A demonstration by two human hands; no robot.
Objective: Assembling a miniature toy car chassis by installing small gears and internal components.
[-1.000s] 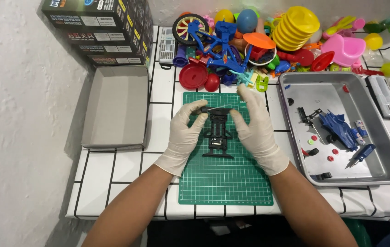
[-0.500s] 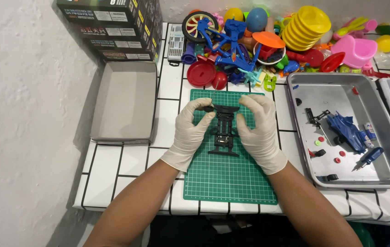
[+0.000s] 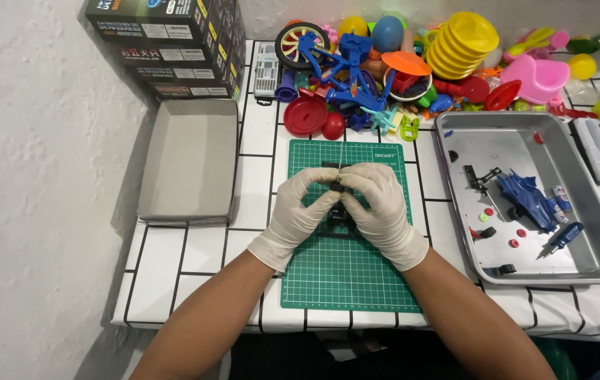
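2 gloved hands [image 3: 342,207] grip 1 black chassis [image 3: 340,211].

Cutting mat [image 3: 345,274] lies on the table [image 3: 194,260] at centre. Both hands [image 3: 338,204] meet over it, holding a toy chassis [image 3: 338,218]. Box lid [image 3: 191,162] at nine o'clock, metal tray [image 3: 595,211] at three, toy pile [image 3: 412,70] at twelve, stacked boxes [image 3: 173,42] at eleven.

small black toy car chassis [image 3: 340,211], pinched between both gloved hands, over green mat

White latex gloves [image 3: 300,211], bare forearms
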